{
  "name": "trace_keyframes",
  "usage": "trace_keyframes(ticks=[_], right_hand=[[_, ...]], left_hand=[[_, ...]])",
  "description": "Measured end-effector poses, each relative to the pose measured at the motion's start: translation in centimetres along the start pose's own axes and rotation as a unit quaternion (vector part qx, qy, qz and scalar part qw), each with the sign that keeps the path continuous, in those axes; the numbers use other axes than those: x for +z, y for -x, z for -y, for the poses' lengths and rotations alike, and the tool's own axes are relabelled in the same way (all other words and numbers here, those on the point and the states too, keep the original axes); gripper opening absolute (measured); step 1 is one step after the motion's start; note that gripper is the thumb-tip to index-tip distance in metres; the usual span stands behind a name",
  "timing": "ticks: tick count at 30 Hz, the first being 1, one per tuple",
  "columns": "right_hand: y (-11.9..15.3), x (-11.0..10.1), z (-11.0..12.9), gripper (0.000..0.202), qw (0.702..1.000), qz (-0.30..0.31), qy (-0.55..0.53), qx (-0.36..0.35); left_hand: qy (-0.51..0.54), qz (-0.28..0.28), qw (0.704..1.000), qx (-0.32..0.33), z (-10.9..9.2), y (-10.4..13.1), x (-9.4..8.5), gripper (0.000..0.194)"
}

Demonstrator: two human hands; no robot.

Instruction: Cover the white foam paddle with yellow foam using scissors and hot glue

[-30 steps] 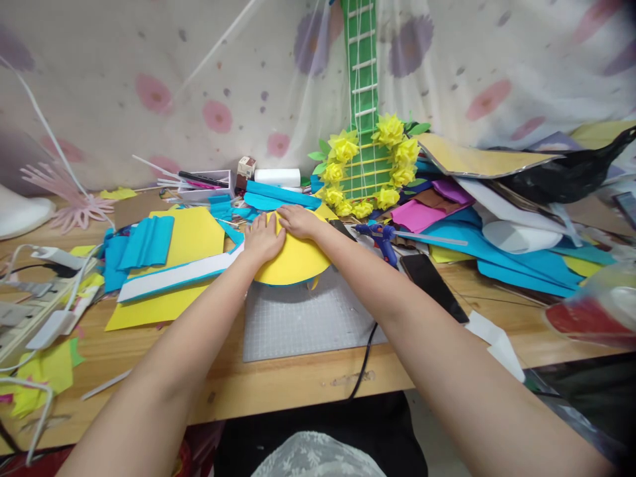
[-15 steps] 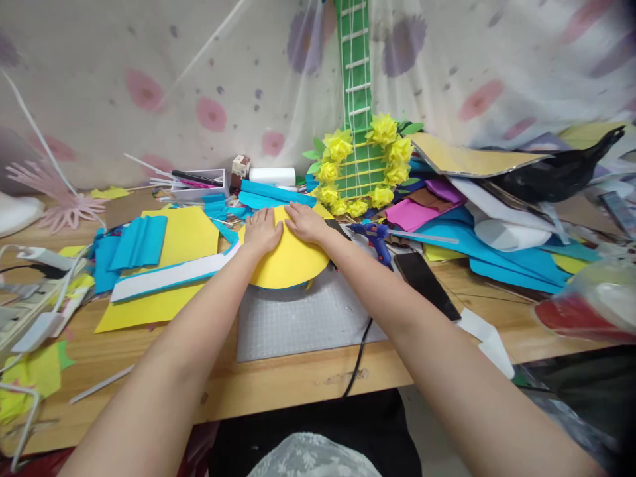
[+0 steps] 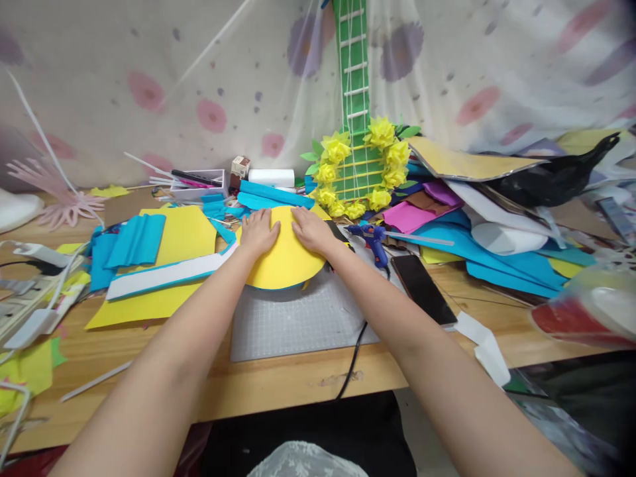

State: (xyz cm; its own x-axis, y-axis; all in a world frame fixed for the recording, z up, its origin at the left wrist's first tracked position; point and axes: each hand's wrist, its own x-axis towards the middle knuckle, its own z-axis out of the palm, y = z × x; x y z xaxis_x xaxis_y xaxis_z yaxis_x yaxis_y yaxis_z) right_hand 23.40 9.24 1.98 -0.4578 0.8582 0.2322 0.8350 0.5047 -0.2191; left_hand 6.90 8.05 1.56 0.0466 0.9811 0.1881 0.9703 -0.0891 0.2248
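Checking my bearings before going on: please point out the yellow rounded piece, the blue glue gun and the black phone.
Yellow rounded piece [image 3: 285, 257]: head view, middle of its upper face.
Blue glue gun [image 3: 375, 240]: head view, where body meets handle.
Black phone [image 3: 424, 290]: head view, middle of its dark face.

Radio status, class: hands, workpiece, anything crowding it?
Left hand, right hand: both palm-down on rounded yellow sheet. Sheet over grey gridded mat. Blue pistol-shaped glue gun right of right hand, apart from sheet.
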Motion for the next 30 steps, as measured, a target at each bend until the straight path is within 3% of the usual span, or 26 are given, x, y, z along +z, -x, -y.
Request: trace_keyframes(ticks=[15,21,25,30], right_hand=[[0.1,0.5,-0.3,0.051,0.999,0.019,0.032,-0.002],[0.2,0.6,-0.2,0.052,0.999,0.022,0.027,0.003],[0.0,0.9,-0.5,0.052,1.0,0.022,0.018,0.001],[0.2,1.1,-0.9,0.052,1.0,0.005,-0.018,0.006]], left_hand=[[-0.025,0.053,0.998,-0.02,-0.7,-0.3,-1.0,0.062],[-0.028,0.07,0.989,0.128,-2.2,-1.5,-0.7,0.058],[-0.016,0.101,0.987,0.128,-2.4,-2.0,-0.2,0.055],[0.001,0.095,0.987,0.132,-1.8,-1.8,-0.1,0.053]])
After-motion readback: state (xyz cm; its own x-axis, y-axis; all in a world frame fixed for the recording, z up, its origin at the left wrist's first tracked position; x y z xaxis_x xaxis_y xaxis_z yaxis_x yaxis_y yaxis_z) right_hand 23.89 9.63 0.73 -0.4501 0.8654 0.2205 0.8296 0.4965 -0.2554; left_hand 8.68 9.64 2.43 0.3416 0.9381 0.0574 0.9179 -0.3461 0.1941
